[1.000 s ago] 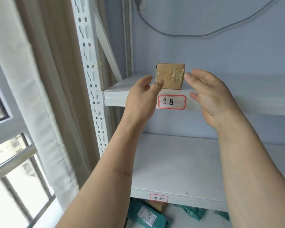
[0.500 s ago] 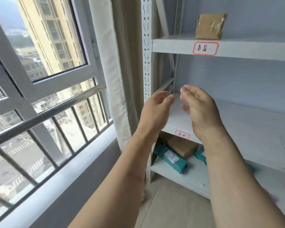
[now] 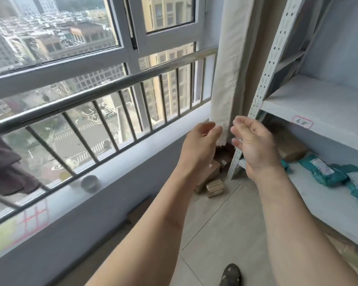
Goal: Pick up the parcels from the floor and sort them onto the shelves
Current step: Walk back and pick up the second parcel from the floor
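Both our left hand [image 3: 201,145] and right hand [image 3: 254,145] hang empty with fingers loosely curled, probably because we're lining up on the brown parcels [image 3: 212,182] heaped on the floor [image 3: 221,228] beside the shelf post [image 3: 262,83].

Both forearms are bare to the elbow, with no sleeves, watch or rings visible. The left hand [image 3: 201,143] and right hand [image 3: 254,145] wear no gloves. One foot wears a dark patterned shoe [image 3: 230,274].

both hands [image 3: 203,145] [image 3: 254,145] off shelf parcel, lowered twd floor, empty.
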